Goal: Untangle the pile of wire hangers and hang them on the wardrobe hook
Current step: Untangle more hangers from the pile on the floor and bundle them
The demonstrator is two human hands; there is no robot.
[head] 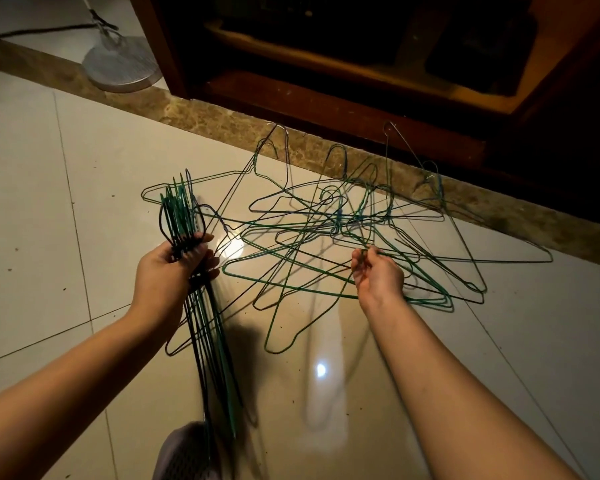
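Observation:
A tangled pile of green and dark wire hangers (329, 230) lies spread on the glossy tiled floor in front of the wardrobe. My left hand (168, 268) grips a gathered bundle of hangers (201, 327) near their necks, hooks pointing up and bodies hanging down toward my knee. My right hand (378, 275) pinches a green wire of one hanger (392, 254) at the pile's near right side. No wardrobe hook is in view.
The open wooden wardrobe (343, 81) stands at the back with dark items on its bottom shelf. A brown marble strip (222, 123) runs along its base. A fan's round base (122, 64) with a cable stands at the back left. Pale floor tiles (49, 202) extend left.

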